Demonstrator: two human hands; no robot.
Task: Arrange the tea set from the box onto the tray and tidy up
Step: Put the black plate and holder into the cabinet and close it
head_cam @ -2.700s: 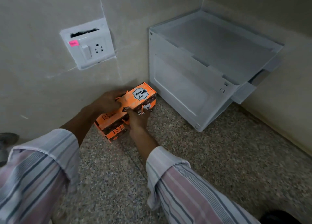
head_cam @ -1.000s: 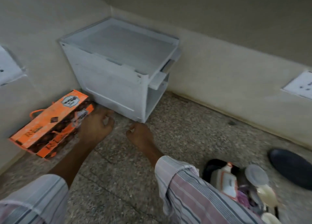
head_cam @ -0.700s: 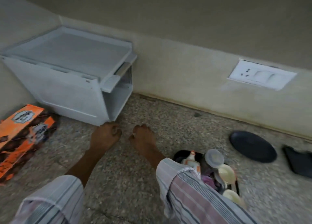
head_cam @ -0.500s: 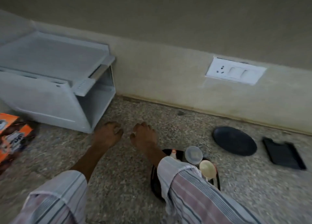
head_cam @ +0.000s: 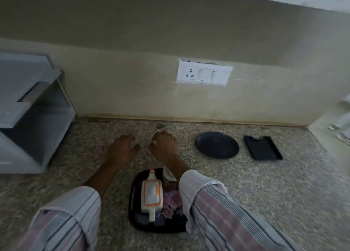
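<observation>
Your black tray [head_cam: 133,199] sits near you on the tabletop [head_cam: 255,203], just below your wrists and partly hidden under your right sleeve [head_cam: 217,213]. On it lies a white, flat-topped teapot [head_cam: 152,196] edged with an orange line, its spout pointing away from you and its straight handle pointing toward you. Beside the teapot on the right there is something pale pink and purple that is too blurred to name, and a small white-rimmed cup [head_cam: 169,175] stands at the far right of the tray, half covered by your forearm. Your left hand [head_cam: 121,150] hovers over the speckled stone with the fingers loosely curled and holding nothing; your right hand [head_cam: 164,146] is close beside it, also with a loose, empty grip. Farther right, well apart from the tray, a round dark plate [head_cam: 217,144] lies flat, and beyond that a small black rectangular dish [head_cam: 262,147] with a notch in its far edge. The tabletop is mottled grey-brown granite that meets a cream wall [head_cam: 123,84] at the far side. A white socket plate [head_cam: 204,73] with two switches is set in that wall. At the far left stands a pale grey plastic rack [head_cam: 28,107], open toward the right.
</observation>
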